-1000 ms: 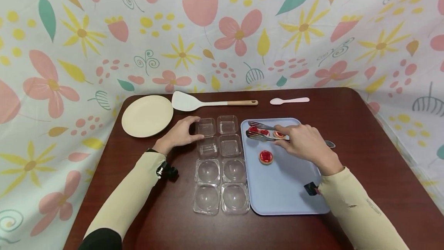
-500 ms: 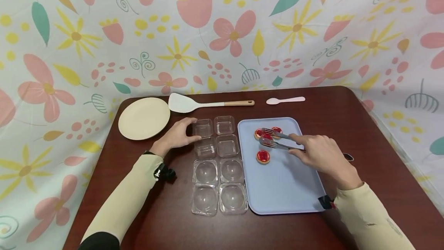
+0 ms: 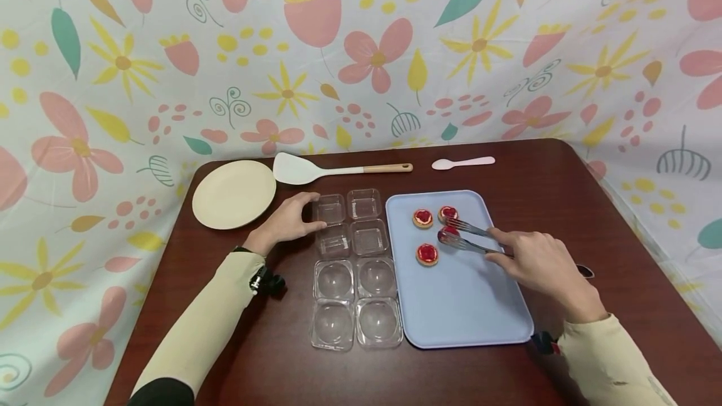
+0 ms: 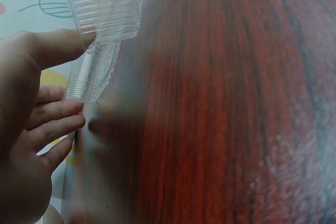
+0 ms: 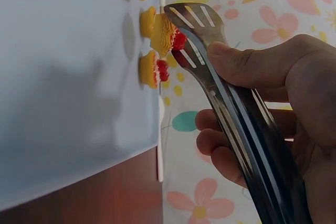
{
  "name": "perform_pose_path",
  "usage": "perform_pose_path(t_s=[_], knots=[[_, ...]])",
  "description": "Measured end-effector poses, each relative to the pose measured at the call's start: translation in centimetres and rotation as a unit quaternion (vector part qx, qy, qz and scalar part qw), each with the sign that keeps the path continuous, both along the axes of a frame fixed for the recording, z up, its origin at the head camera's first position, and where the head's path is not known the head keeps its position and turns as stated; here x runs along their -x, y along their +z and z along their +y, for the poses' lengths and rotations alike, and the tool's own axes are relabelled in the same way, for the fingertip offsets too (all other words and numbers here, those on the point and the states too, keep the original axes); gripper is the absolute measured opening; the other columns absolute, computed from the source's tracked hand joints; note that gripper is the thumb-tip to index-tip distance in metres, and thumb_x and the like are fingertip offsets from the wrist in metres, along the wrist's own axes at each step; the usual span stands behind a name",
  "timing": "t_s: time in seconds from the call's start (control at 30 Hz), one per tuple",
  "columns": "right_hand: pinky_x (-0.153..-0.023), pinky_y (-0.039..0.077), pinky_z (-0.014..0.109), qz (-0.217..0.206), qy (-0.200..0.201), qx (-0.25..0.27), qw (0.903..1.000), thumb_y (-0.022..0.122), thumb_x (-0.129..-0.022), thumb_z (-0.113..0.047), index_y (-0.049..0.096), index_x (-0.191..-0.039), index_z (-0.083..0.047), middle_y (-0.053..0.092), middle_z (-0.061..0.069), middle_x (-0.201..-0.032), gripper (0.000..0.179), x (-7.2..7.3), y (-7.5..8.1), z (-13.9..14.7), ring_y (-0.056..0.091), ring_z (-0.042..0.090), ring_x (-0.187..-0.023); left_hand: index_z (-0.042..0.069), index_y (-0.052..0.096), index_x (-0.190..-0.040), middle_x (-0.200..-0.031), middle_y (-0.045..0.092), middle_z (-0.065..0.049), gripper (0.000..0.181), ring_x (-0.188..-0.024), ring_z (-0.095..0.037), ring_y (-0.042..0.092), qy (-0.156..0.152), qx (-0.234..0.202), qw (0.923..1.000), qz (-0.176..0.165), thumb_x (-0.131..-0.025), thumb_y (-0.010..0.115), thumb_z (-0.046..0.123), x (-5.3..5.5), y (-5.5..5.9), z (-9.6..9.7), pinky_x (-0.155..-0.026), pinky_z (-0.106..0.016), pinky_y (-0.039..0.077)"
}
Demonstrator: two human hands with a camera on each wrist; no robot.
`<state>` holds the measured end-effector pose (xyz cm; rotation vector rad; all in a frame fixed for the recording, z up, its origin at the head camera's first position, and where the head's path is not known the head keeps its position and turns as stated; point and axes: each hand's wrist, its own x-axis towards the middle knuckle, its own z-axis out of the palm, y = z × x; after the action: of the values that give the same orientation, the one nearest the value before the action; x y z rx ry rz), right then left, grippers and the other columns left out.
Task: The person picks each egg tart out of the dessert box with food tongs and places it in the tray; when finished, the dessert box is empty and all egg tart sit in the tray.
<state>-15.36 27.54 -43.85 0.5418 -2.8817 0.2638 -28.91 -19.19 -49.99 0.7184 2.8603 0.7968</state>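
My left hand [image 3: 284, 218] holds the left side of a clear plastic container [image 3: 369, 237] with four compartments. Its thumb sits between two compartments, and the fingers [image 4: 58, 116] lie at the far corner. Metal tongs [image 5: 231, 103] are in my right hand [image 3: 544, 262], thumb on one arm and fingers on the other. Between the tongs' slotted tips is a small red-topped tart [image 5: 164, 35], tilted and partly hidden. Three similar tarts lie close by on the blue tray [image 3: 468, 306]: one on the left [image 3: 422, 218], one behind [image 3: 448, 213], one in front [image 3: 427, 254].
The container's domed lid [image 3: 376, 277] lies toward me, beside the tray's left rim. Behind stand a cream plate [image 3: 234, 196], a white spatula [image 3: 296, 169] with a wooden handle and a pink spoon [image 3: 462, 162]. A floral cloth [image 3: 361, 49] hangs behind the table.
The tongs and my right hand have moved right and toward me, and one tart has shifted right between the tips. My left hand keeps its place on the container.
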Motion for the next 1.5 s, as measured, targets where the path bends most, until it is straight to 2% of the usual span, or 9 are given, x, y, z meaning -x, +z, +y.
perform_pose_path(t_s=[0.27, 0.5, 0.77, 0.93, 1.0, 1.1, 1.27, 1.5], knots=[[-0.041, 0.034, 0.036, -0.006, -0.011, -0.003, 0.9999, 0.082, -0.073, -0.033, 0.072, -0.114, -0.009, 0.064, -0.004, -0.064, 0.048, -0.4, -0.9, 0.8, 0.044, 0.012, -0.050, 0.002, 0.047, -0.141, -0.142, 0.050, -0.014, 0.077, -0.131, -0.029, 0.048, 0.001, 0.003, 1.0000, -0.005, -0.082, 0.076, 0.043, 0.0, -0.1, 0.0, -0.108, -0.043, 0.040], [-0.041, 0.036, 0.038, -0.003, -0.011, -0.009, 0.9999, 0.082, -0.073, -0.035, 0.071, -0.115, -0.009, 0.064, -0.003, -0.066, 0.050, -0.4, -1.5, 1.0, 0.046, 0.014, -0.050, 0.003, 0.047, -0.141, -0.142, 0.050, -0.013, 0.077, -0.131, -0.029, 0.048, 0.003, 0.004, 1.0000, -0.007, -0.082, 0.075, 0.044, 0.0, 0.0, -0.1, -0.108, -0.043, 0.040], [-0.045, 0.042, 0.045, -0.021, -0.024, -0.011, 0.9994, 0.081, -0.073, -0.039, 0.067, -0.121, -0.006, 0.071, 0.013, -0.089, 0.059, -0.7, -1.3, 1.0, 0.054, 0.021, -0.057, 0.003, 0.048, -0.140, -0.140, 0.052, -0.013, 0.077, -0.130, -0.029, 0.050, 0.004, -0.001, 1.0000, -0.004, -0.081, 0.076, 0.044, 0.1, -0.1, -0.1, -0.107, -0.043, 0.041], [-0.045, 0.041, 0.041, 0.000, -0.025, 0.005, 0.9997, 0.082, -0.073, -0.038, 0.067, -0.121, -0.007, 0.066, 0.003, -0.076, 0.059, -0.7, -1.1, 1.1, 0.051, 0.016, -0.057, 0.003, 0.048, -0.140, -0.141, 0.052, -0.013, 0.077, -0.130, -0.029, 0.049, 0.005, 0.002, 1.0000, -0.005, -0.081, 0.076, 0.044, 0.1, -0.1, -0.1, -0.107, -0.043, 0.040], [-0.046, 0.038, 0.035, 0.002, -0.025, 0.020, 0.9995, 0.083, -0.073, -0.036, 0.066, -0.121, -0.006, 0.060, -0.002, -0.070, 0.059, -0.5, -1.1, 1.3, 0.048, 0.013, -0.056, 0.003, 0.048, -0.140, -0.141, 0.051, -0.013, 0.077, -0.130, -0.029, 0.049, 0.006, 0.004, 1.0000, -0.007, -0.081, 0.076, 0.044, 0.0, -0.1, -0.1, -0.107, -0.043, 0.040], [-0.049, 0.040, 0.031, 0.000, -0.026, 0.051, 0.9984, 0.084, -0.073, -0.033, 0.064, -0.121, -0.003, 0.059, -0.003, -0.068, 0.060, -0.1, -1.1, 1.8, 0.049, 0.010, -0.058, 0.003, 0.048, -0.140, -0.141, 0.051, -0.013, 0.077, -0.130, -0.029, 0.049, 0.006, 0.004, 1.0000, -0.005, -0.082, 0.076, 0.044, 0.0, -0.1, -0.1, -0.107, -0.043, 0.040], [-0.055, 0.048, 0.040, -0.007, -0.070, 0.095, 0.9930, 0.085, -0.072, -0.036, 0.061, -0.122, -0.003, 0.067, 0.006, -0.072, 0.064, 0.5, -1.3, 3.3, 0.061, 0.016, -0.061, 0.003, 0.048, -0.140, -0.141, 0.052, -0.013, 0.076, -0.130, -0.029, 0.049, 0.006, 0.001, 1.0000, -0.004, -0.081, 0.076, 0.044, 0.0, -0.2, -0.1, -0.107, -0.044, 0.040], [-0.059, 0.046, 0.049, -0.030, -0.155, 0.119, 0.9803, 0.082, -0.072, -0.049, 0.055, -0.122, 0.000, 0.066, 0.004, -0.066, 0.075, 1.2, -1.5, 5.2, 0.060, 0.022, -0.061, 0.003, 0.047, -0.141, -0.141, 0.051, -0.013, 0.077, -0.130, -0.029, 0.049, 0.003, 0.002, 1.0000, -0.004, -0.081, 0.076, 0.044, 0.1, -0.2, -0.1, -0.107, -0.043, 0.040]])
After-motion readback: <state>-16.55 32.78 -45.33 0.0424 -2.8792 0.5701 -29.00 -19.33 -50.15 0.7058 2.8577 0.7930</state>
